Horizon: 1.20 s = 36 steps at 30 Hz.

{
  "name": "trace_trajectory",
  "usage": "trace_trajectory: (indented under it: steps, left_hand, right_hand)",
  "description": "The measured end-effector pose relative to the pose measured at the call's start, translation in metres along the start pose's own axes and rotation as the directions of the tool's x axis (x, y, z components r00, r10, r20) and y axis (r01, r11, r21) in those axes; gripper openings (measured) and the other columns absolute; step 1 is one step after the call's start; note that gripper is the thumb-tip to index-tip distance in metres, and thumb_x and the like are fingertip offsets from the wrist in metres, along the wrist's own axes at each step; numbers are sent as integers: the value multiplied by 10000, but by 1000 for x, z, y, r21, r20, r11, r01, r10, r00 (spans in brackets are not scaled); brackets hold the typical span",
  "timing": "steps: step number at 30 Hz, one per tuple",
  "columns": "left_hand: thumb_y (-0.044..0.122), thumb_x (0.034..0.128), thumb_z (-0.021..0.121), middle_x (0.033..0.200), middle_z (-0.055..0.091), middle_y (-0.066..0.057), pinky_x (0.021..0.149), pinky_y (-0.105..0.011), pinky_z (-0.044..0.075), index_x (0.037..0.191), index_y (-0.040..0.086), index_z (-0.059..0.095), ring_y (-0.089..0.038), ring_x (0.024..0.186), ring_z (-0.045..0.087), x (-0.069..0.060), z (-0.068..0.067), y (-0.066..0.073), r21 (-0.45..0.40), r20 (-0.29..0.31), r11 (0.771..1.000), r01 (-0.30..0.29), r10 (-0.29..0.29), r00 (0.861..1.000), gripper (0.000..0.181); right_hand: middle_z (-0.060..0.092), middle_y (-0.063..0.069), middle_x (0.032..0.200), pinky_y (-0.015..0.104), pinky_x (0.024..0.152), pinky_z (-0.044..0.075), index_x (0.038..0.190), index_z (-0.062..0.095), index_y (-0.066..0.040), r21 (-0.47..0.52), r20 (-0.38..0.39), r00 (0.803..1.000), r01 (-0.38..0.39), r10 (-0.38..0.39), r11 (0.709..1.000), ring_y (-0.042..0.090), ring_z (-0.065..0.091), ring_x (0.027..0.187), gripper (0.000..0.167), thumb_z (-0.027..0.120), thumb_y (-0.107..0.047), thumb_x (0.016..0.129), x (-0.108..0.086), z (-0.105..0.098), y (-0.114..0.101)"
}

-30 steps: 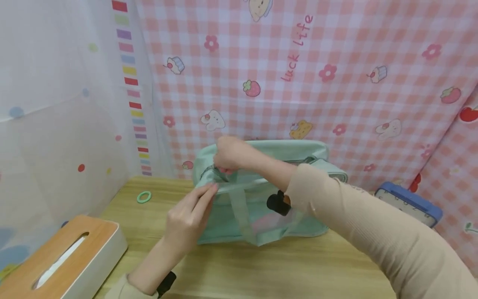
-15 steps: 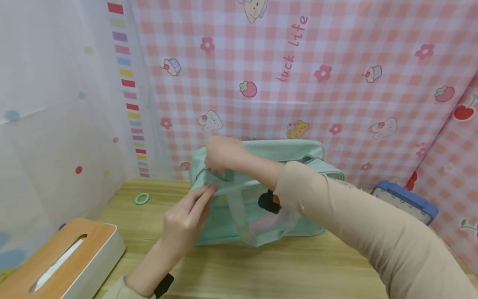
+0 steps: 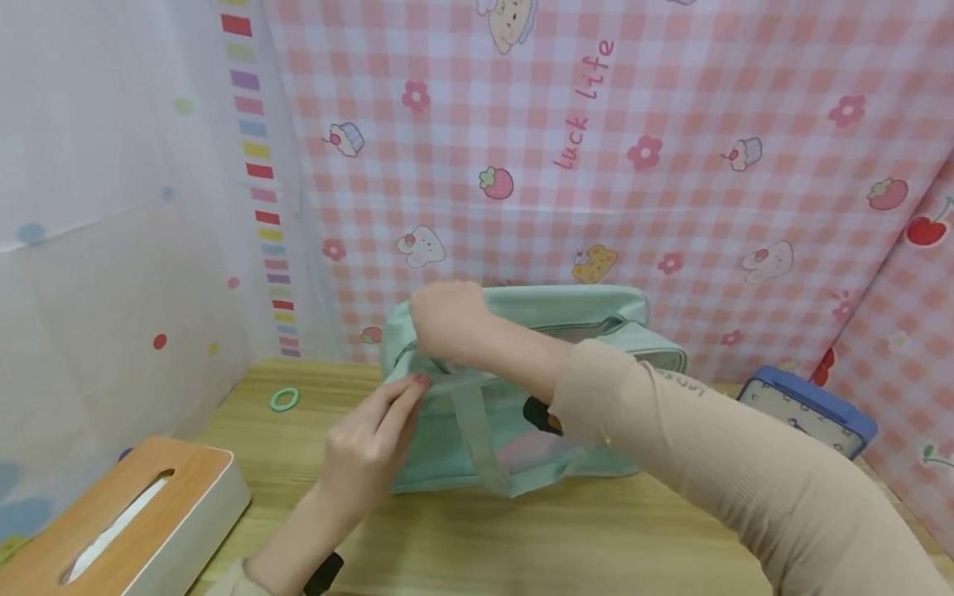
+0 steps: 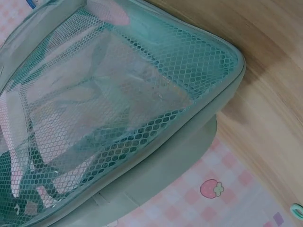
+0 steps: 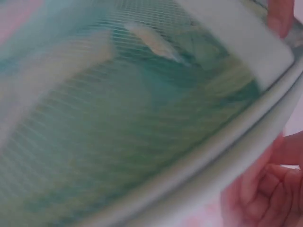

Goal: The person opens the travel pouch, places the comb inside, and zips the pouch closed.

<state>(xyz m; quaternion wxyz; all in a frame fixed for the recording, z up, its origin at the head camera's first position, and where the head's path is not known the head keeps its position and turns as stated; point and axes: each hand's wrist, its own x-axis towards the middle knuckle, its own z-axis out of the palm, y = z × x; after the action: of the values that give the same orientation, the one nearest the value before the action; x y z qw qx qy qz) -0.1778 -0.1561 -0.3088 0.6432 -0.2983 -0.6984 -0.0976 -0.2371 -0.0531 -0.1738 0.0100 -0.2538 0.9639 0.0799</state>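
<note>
A mint-green handbag [image 3: 447,439] with a see-through mesh front [image 4: 118,94] stands upright on the table. Its top gapes toward the right, along the zipper line. My left hand [image 3: 368,451] pinches the front top edge at the bag's left corner, thumb and fingers together. My right hand [image 3: 450,319] reaches across the top and grips at the zipper near that corner with curled fingers; the zipper pull itself is hidden. In the right wrist view, the curled right hand [image 5: 270,194] is behind the bag's rim. A pink thing [image 3: 537,447] shows through the front.
A tissue box [image 3: 134,513] with a wooden top stands at the left front. A green ring [image 3: 284,400] lies on the wooden table [image 3: 566,538]. To the right is a blue-edged case [image 3: 812,410]. A checked pink cloth [image 3: 522,124] hangs close behind the bag.
My right hand has shifted slightly left along the top toward the bag's left corner. The left hand keeps its hold. The head view has shifted slightly.
</note>
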Motion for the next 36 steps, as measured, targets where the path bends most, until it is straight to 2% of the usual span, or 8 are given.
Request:
trace_trajectory:
  steps: [3,6,14,21,24,28,31,36]
  left_hand:
    - [55,904,543,852,676,-105,504,-266,534,965,-9,684,-198,608,655,1,-1,0,-2,-1,1000,-5,5,1000,167]
    - [59,907,537,838,677,-103,478,-256,522,972,-8,684,-187,576,644,1,-3,0,-3,1,1000,-15,15,1000,174]
    - [68,909,538,810,678,-89,447,-240,502,986,1,686,-174,534,626,1,-3,3,21,-6,1000,-17,17,1000,179]
    - [193,920,544,869,671,-88,482,-222,507,1004,12,678,-183,653,658,1,-4,-6,-168,76,977,131,-120,990,240]
    - [149,899,578,898,666,-99,609,-163,530,987,0,671,-187,753,653,4,-5,-21,-334,170,880,338,-297,940,198]
    - [29,845,624,903,664,-92,696,-163,539,958,11,675,-169,803,629,14,0,-48,-320,353,742,589,-483,801,125]
    - [74,841,641,897,664,-83,667,-264,558,958,39,690,-174,809,628,21,8,-64,-207,492,735,646,-493,718,132]
    - [83,827,661,891,665,-98,645,-312,547,960,40,702,-180,783,611,24,16,-76,-179,583,734,655,-457,672,146]
  right_hand:
    - [476,-35,615,233,535,433,756,571,-160,-75,3,1000,3,-3,997,105,457,544,213,465,-219,931,0,-4,-7]
    - [565,-27,619,209,493,442,781,611,-143,101,93,995,-37,28,994,98,497,498,197,481,-198,918,2,-7,0]
    - [491,-25,500,191,480,479,658,604,-89,578,323,946,-196,-1,792,70,470,417,262,504,-178,883,7,-2,30]
    - [563,-21,583,183,517,510,803,653,-17,640,250,968,-135,-38,757,48,529,471,286,496,-212,942,6,3,31]
    - [571,-15,584,188,529,522,798,660,-13,660,199,979,-109,-33,743,51,548,490,309,483,-215,952,8,4,28]
    - [563,-10,575,187,511,507,756,640,-31,683,150,989,-97,-10,724,60,543,480,339,456,-225,965,13,5,25]
    - [564,-9,591,190,514,510,742,618,-46,681,134,991,-90,-3,726,64,542,478,347,434,-226,974,17,3,23]
    - [556,-5,605,185,514,514,715,586,-55,685,137,991,-100,8,722,70,534,483,349,416,-205,980,22,0,19]
